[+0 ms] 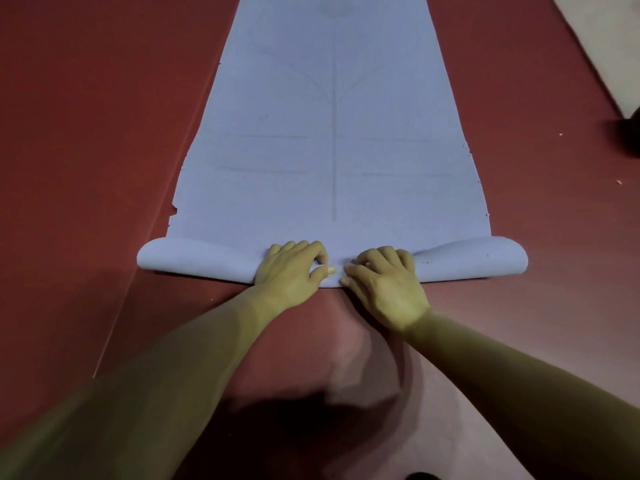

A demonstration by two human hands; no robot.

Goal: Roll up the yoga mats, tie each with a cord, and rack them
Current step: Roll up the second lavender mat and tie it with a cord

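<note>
Head view: a pale blue yoga mat (pixel 332 133) lies flat on the red floor (pixel 86 133), running straight away from the person. Faint lines mark its top face, and its left edge is nicked. Its near end is turned over into a low roll (pixel 194 259) that spans the mat's width, looser at both ends. The left hand (pixel 291 268) and right hand (pixel 384 282) sit side by side at the middle of the roll, nearly touching. Each hand's fingers (pixel 304 245) are curled over the roll and clamped on it, thumbs tucked at the near edge. A pale strip (pixel 602 39) lies at the far right, with a dark object (pixel 632 133) just beside it, too cropped to identify.
</note>
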